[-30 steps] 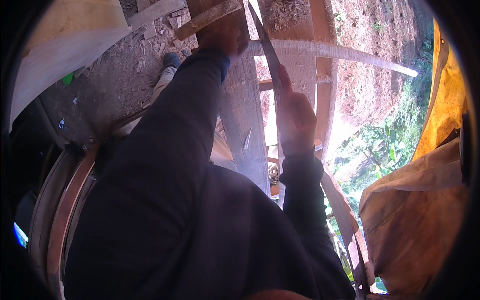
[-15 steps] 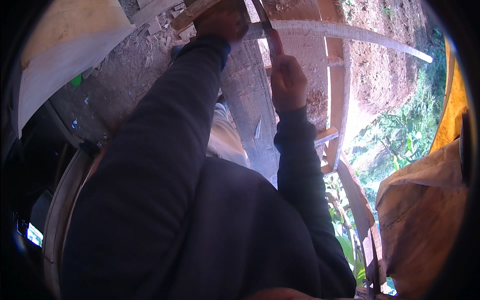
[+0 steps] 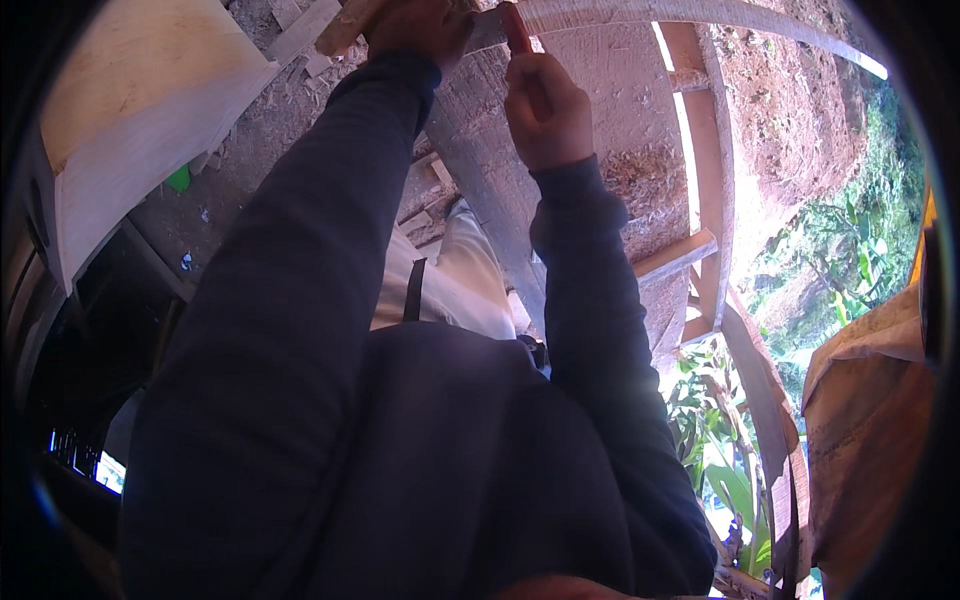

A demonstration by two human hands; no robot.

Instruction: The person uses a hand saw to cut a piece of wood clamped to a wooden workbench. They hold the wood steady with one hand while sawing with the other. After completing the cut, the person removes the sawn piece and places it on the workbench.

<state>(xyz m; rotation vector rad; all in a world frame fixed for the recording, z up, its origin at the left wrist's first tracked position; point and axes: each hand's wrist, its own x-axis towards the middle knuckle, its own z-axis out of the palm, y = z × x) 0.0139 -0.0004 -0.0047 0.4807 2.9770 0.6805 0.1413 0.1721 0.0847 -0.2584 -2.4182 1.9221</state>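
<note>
My right hand (image 3: 548, 110) is closed around the red handle of a bladed tool (image 3: 516, 30). The tool's blade is mostly cut off by the upper edge, so its exact kind does not show. Just left of it, my left hand (image 3: 418, 30) is curled at the near end of a long, pale wooden strip (image 3: 650, 12), fingers partly in shadow. The strip lies across wide, rough boards (image 3: 610, 90) and reaches out to the right past them. A short wood piece (image 3: 345, 25) shows left of my left hand.
A pale curved sheet (image 3: 150, 120) stands at the upper left. Wood scraps lie on the dirt floor (image 3: 240, 170) beside it. On the right are a slatted wooden frame (image 3: 710, 150), an earth bank (image 3: 790, 110), green plants (image 3: 850, 250) and a hanging brownish cloth (image 3: 865, 420).
Both hands, the tool and the strip now sit higher in the picture, and the view has shifted. More of my light trousers shows. The tool's blade shows less than before.
</note>
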